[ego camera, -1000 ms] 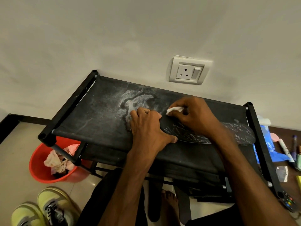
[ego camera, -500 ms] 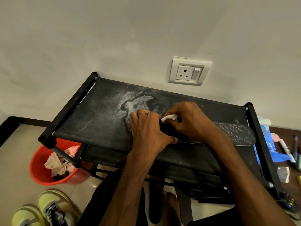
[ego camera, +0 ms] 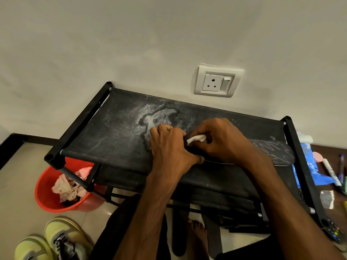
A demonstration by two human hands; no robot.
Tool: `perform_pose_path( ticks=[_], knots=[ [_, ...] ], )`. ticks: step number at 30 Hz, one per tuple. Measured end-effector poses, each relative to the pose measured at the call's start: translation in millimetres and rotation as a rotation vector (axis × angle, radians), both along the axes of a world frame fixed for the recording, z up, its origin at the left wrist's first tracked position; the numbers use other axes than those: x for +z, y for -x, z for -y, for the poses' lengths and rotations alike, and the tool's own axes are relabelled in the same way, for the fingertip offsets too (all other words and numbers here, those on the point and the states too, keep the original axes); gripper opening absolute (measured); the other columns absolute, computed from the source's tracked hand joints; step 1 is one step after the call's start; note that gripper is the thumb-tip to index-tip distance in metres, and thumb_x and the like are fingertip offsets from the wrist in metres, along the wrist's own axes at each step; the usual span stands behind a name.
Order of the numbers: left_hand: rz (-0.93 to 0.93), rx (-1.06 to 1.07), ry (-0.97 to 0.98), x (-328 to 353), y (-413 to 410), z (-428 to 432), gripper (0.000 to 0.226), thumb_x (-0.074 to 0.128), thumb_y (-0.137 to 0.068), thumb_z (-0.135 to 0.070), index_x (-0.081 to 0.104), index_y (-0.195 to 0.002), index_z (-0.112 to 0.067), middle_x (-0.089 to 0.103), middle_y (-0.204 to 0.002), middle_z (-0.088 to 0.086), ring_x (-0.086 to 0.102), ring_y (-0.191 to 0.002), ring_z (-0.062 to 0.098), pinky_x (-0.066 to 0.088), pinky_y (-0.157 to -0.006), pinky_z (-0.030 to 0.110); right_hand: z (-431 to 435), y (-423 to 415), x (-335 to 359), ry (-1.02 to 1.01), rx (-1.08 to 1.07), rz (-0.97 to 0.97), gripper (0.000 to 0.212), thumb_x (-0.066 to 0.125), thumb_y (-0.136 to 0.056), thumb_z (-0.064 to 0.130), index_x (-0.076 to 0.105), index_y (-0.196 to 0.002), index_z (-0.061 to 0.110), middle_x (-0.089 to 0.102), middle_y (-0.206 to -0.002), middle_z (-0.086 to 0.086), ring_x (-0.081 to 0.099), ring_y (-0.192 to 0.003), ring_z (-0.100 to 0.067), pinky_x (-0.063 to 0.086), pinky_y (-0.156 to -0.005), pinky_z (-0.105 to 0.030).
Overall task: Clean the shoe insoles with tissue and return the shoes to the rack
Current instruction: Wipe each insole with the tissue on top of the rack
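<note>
— What do we see at the left?
— On the floor we see yellow-green sneakers point(ego camera: 62, 238). Near them stands a red bucket point(ego camera: 40, 186) with crumpled tissues point(ego camera: 65, 188), partly under the black shoe rack point(ego camera: 112, 136).
— And our hands?
— Our left hand point(ego camera: 169, 147) is on the top shelf of the rack. Its grip, with bent fingers, holds down one end of the black insole point(ego camera: 272, 152). Just to the right, the grip of our right hand point(ego camera: 219, 141) pinches a white tissue point(ego camera: 196, 138) over the insole. The other end of the insole lies flat on the shelf, further right.
</note>
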State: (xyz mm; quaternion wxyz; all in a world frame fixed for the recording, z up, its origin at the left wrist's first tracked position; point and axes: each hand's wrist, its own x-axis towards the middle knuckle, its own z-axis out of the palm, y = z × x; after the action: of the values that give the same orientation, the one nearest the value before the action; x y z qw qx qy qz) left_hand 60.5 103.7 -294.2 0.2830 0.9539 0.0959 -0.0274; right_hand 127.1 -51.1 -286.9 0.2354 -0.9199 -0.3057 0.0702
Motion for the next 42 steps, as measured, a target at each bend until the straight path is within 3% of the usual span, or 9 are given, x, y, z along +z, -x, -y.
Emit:
perform_pose_path(
  ticks=[7,12,17,22,27,34,38,40,42],
  knots=[
    [-0.002,-0.006,0.010,0,0,0,0.082,0.092,-0.055,-0.057,0.060,-0.125,-0.028,0.040,-0.132,0.001,0.028,-0.129,0.023,0.030,-0.094,0.028,-4,5,4,0.012,0.096,-0.071,0.017,0.078,-0.085,0.027,0.080,-0.101,0.034,0.076,-0.097,0.015,0.068,-0.082,-0.003,0.060,-0.074,-0.030],
    [0.000,0.002,-0.019,1,0,0,0.084,0.092,-0.055,-0.058,0.059,-0.128,-0.030,0.040,-0.134,0.002,0.028,-0.132,0.025,0.034,-0.103,0.035,-2,2,0,-0.024,-0.057,0.022,0.017,0.075,-0.084,0.036,0.080,-0.100,0.037,0.074,-0.091,0.014,0.064,-0.075,-0.006,0.060,-0.069,-0.042],
    [-0.013,0.001,-0.008,0,1,0,0.087,0.092,-0.054,-0.057,0.058,-0.129,-0.029,0.039,-0.134,0.002,0.028,-0.131,0.023,0.034,-0.100,0.032,-2,7,5,0.008,0.046,-0.055,0.020,0.079,-0.080,0.024,0.081,-0.096,0.036,0.076,-0.090,0.015,0.066,-0.072,-0.002,0.060,-0.067,-0.036],
    [-0.007,-0.018,0.002,3,2,0,0.077,0.092,-0.056,-0.055,0.061,-0.121,-0.028,0.039,-0.130,0.002,0.027,-0.130,0.024,0.029,-0.094,0.028,1,0,1,-0.015,-0.100,0.015,0.015,0.077,-0.085,0.031,0.080,-0.099,0.035,0.072,-0.087,0.016,0.063,-0.073,-0.006,0.060,-0.070,-0.040],
    [-0.029,-0.017,-0.021,4,0,-1,0.087,0.092,-0.053,-0.059,0.060,-0.128,-0.028,0.039,-0.133,0.002,0.028,-0.130,0.024,0.034,-0.102,0.032,0,4,4,0.013,-0.023,-0.093,0.018,0.081,-0.079,0.030,0.080,-0.094,0.040,0.075,-0.085,0.017,0.066,-0.072,-0.003,0.061,-0.068,-0.037],
    [-0.045,-0.057,-0.008,4,1,-8,0.081,0.088,-0.057,-0.063,0.062,-0.126,-0.029,0.042,-0.135,0.002,0.028,-0.133,0.025,0.034,-0.105,0.037,16,-3,-2,-0.255,-0.296,0.126,0.010,0.078,-0.086,0.030,0.082,-0.095,0.031,0.076,-0.081,0.013,0.068,-0.070,-0.005,0.060,-0.065,-0.038],
    [0.023,-0.057,0.061,-3,-9,-17,0.054,0.080,-0.076,-0.055,0.066,-0.122,-0.032,0.057,-0.133,-0.005,0.038,-0.131,0.022,0.030,-0.102,0.031,27,-7,-1,-0.291,-0.367,0.115,0.013,0.080,-0.087,0.026,0.082,-0.100,0.028,0.076,-0.086,0.014,0.069,-0.074,-0.002,0.061,-0.070,-0.032],
    [0.124,-0.033,0.066,-7,-13,-18,0.031,0.076,-0.086,-0.037,0.069,-0.116,-0.032,0.067,-0.120,-0.009,0.052,-0.123,0.019,0.027,-0.101,0.026,27,-8,-1,-0.244,-0.333,0.091,0.014,0.079,-0.088,0.025,0.081,-0.102,0.029,0.076,-0.088,0.014,0.068,-0.077,-0.002,0.061,-0.073,-0.031],
    [0.175,-0.013,0.130,-10,-15,-17,0.025,0.073,-0.089,-0.017,0.073,-0.109,-0.031,0.071,-0.101,-0.013,0.061,-0.110,0.015,0.038,-0.105,0.028,23,-7,-3,-0.213,-0.291,0.088,0.013,0.078,-0.089,0.025,0.081,-0.100,0.030,0.076,-0.088,0.011,0.068,-0.078,-0.005,0.060,-0.074,-0.036]
  ],
)
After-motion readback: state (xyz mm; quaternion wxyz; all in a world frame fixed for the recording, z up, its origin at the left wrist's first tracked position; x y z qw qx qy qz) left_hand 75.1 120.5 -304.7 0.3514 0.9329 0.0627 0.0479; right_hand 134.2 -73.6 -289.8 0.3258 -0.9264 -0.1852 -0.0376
